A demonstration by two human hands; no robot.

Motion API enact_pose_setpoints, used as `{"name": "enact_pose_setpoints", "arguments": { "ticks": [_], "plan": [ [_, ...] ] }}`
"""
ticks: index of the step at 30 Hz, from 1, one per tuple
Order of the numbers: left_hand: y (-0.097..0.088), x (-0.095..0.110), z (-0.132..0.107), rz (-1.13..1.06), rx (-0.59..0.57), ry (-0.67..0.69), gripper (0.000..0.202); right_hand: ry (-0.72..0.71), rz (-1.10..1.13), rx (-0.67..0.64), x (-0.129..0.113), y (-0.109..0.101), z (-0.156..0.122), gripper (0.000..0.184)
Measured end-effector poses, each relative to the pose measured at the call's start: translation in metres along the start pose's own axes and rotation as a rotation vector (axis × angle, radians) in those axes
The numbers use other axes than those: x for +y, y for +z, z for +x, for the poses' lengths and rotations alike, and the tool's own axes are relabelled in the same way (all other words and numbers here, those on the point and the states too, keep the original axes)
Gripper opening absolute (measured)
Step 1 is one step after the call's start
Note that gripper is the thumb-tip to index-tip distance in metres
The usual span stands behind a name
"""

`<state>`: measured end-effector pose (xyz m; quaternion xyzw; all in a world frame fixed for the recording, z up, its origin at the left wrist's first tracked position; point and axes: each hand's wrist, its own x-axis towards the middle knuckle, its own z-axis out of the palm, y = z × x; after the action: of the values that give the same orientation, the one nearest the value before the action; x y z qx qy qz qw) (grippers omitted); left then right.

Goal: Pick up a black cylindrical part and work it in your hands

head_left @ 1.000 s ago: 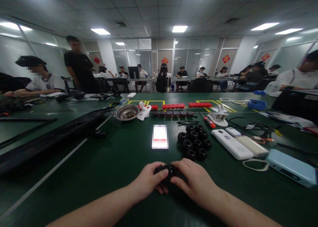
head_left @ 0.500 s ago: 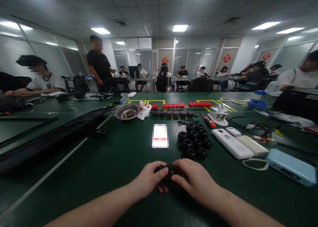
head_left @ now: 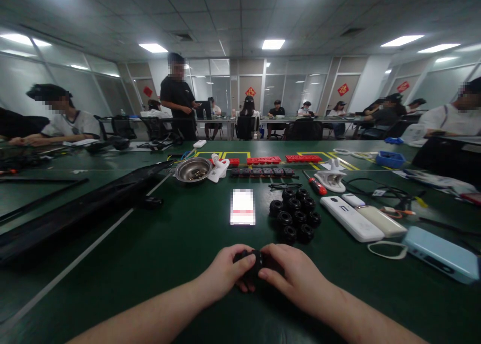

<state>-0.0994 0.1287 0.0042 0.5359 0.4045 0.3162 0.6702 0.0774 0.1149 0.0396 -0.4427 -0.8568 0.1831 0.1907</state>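
Note:
Low over the green table (head_left: pixel 180 233), both hands meet around a small black wheel-like part (head_left: pixel 257 262). My left hand (head_left: pixel 231 266) grips it from the left, thumb on top and fingers curled beneath. On its right end, my right hand (head_left: pixel 296 274) closes with thumb and fingertips. The fingers hide much of the part, so its exact form is unclear. Just beyond my right hand sits a cluster of several black toy wheels (head_left: pixel 295 213). Straight ahead of the hands lies a bright white, blurred-out rectangle (head_left: pixel 242 207).
A metal bowl (head_left: pixel 179 174) of small parts stands beside a white device (head_left: pixel 218 168). Red trays (head_left: pixel 263 160) and a dark strip of blocks (head_left: pixel 263 172) lie behind. Rightward are a red screwdriver (head_left: pixel 318 185), white power bank (head_left: pixel 351 217) and light-blue box (head_left: pixel 441 253).
My hands and the part in them have barely moved. In the background, a standing person in black has walked to the right.

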Motion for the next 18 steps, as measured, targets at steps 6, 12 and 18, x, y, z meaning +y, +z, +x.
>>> {"name": "enact_pose_setpoints", "arguments": {
  "ticks": [6, 12, 18],
  "plan": [
    [0.0010, 0.0008, 0.0018, -0.044, 0.008, 0.000, 0.049, -0.085, 0.028, 0.088, 0.0022, -0.0003, -0.0042, 0.046],
    [0.0020, 0.0024, -0.0007, 0.005, -0.008, -0.003, 0.046, 0.074, -0.012, 0.018, 0.0016, -0.0006, 0.0009, 0.020],
    [0.0023, 0.0036, 0.0014, -0.037, 0.062, -0.058, 0.055, -0.080, 0.041, 0.042, -0.0046, -0.0038, -0.0007, 0.036]
  ]
}}
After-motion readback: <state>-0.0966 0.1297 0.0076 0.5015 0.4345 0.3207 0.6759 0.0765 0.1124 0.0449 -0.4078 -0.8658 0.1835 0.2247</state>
